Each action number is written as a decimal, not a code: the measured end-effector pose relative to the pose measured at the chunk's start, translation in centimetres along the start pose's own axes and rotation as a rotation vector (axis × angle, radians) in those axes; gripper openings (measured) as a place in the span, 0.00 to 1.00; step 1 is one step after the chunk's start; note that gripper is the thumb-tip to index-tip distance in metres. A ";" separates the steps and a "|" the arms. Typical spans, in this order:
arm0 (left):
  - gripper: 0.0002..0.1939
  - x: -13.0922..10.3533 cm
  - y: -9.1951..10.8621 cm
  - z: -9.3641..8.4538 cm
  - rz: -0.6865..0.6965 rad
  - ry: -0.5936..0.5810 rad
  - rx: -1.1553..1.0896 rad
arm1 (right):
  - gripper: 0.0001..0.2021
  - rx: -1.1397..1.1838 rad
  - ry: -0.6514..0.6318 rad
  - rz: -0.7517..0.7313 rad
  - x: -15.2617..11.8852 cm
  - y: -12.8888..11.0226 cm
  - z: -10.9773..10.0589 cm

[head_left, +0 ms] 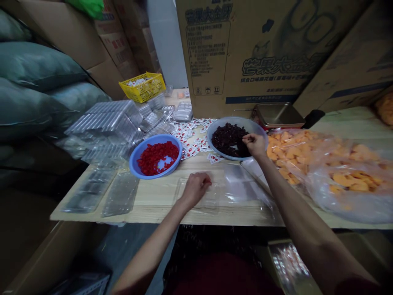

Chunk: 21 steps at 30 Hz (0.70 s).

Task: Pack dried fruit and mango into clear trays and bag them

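Note:
My left hand [196, 189] is closed above a clear plastic tray [211, 198] on the wooden table. A hint of red shows at its fingertips, but what they hold, if anything, is too small to name. Over the right side of a pale blue bowl [260, 130], my right hand [256, 144] pinches its fingers against small dark brown pieces [225, 137]. Whether a piece is between those fingertips is hidden. To the left stands a blue bowl [134, 168] with small red pieces [153, 157] in it.
Stacked clear trays [104, 123] and a yellow basket [150, 88] stand at the back left. Small printed packets [195, 139] lie between the bowls. Bags of orange pieces [353, 176] fill the right. Clear plastic sleeves [238, 184] lie near the front edge. Large cartons [239, 53] rise behind.

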<state>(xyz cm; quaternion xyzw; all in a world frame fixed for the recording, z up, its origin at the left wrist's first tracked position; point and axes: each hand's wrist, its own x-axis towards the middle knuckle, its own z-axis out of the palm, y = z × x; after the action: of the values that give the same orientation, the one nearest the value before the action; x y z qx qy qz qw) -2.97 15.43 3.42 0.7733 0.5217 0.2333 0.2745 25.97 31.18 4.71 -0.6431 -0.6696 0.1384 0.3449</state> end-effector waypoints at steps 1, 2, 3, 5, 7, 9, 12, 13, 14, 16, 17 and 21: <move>0.04 0.0 0.0 1.2 0.001 -0.034 0.036 | 0.08 0.072 0.032 -0.008 -1.0 -0.7 -0.3; 0.04 0.1 -0.1 2.2 0.007 -0.047 0.067 | 0.08 0.171 0.054 -0.021 -2.3 -1.6 -0.4; 0.04 0.1 -0.4 2.9 0.016 -0.044 0.093 | 0.08 0.285 0.056 -0.041 -4.0 -2.6 -0.3; 0.07 0.0 -0.9 3.8 0.040 -0.015 0.132 | 0.07 0.453 -0.065 -0.113 -8.0 -4.6 0.6; 0.10 -0.4 -1.2 4.4 0.063 0.004 0.141 | 0.06 0.477 -0.209 -0.144 -12.1 -6.2 2.4; 0.13 -1.3 -0.9 4.4 0.078 0.019 0.134 | 0.06 0.469 -0.277 -0.132 -15.2 -7.1 4.7; 0.15 -2.9 -0.6 2.8 0.077 0.099 0.115 | 0.06 0.375 -0.269 -0.179 -17.4 -7.3 7.5; 0.15 -3.2 -0.7 1.5 0.064 0.163 0.112 | 0.07 0.331 -0.262 -0.229 -17.7 -7.3 8.1; 0.14 -3.4 -1.2 -0.1 0.037 0.246 0.117 | 0.08 0.289 -0.257 -0.287 -17.9 -7.2 8.6; 0.14 -3.1 -3.0 -4.3 -0.074 0.421 0.167 | 0.09 0.231 -0.252 -0.378 -18.1 -7.3 8.9; 0.14 -2.6 -4.4 -6.5 -0.171 0.486 0.221 | 0.10 0.219 -0.246 -0.401 -18.2 -7.4 8.9; 0.08 0.6 -11.4 -13.4 -0.633 -0.002 0.411 | 0.09 0.233 -0.199 -0.408 -17.8 -7.5 7.5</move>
<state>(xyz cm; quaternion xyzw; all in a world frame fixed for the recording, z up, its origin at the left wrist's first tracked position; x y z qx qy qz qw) -19.19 21.87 5.80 0.6130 0.7705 0.0267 0.1727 14.24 15.11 -1.02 -0.4338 -0.7956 0.2049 0.3700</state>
